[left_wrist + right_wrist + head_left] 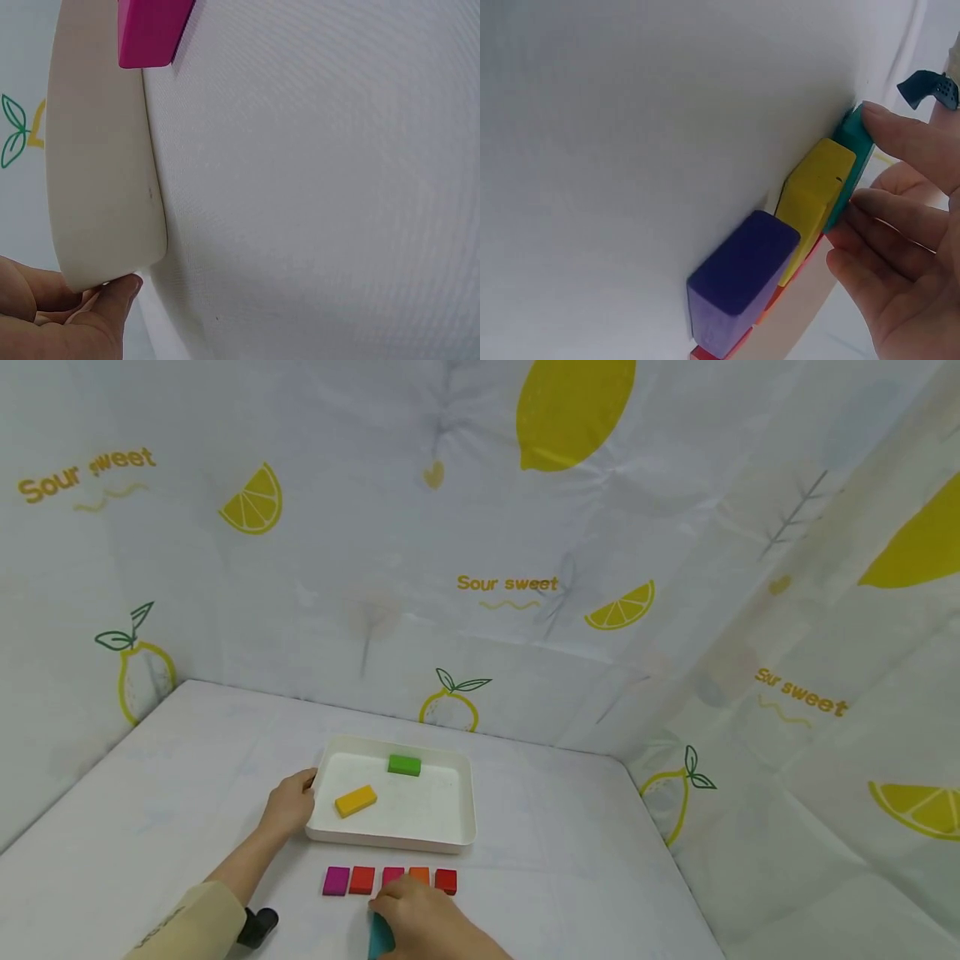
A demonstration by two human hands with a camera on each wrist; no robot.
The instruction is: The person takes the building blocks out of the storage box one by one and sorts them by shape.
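Observation:
My left hand (288, 806) holds the left wall of a shallow white tray (375, 841). In the left wrist view, thumb and fingers pinch the tray's corner. A yellow block (356, 801) and a green block (404, 765) lie inside the tray. Close to the front edge, my right hand (423, 918) grips a teal block (380, 935) between thumb and fingers. Beside the teal block, the right wrist view shows a yellow block (814, 187) and a purple block (742, 270); the right hand hides both in the head view.
Several blocks line up in front of the tray, among them a purple one (336, 881), a red-orange one (362, 880) and a red one (446, 882). A black object (258, 927) is by the left sleeve. Lemon-print cloth (510, 635) hangs behind the white table (555, 827).

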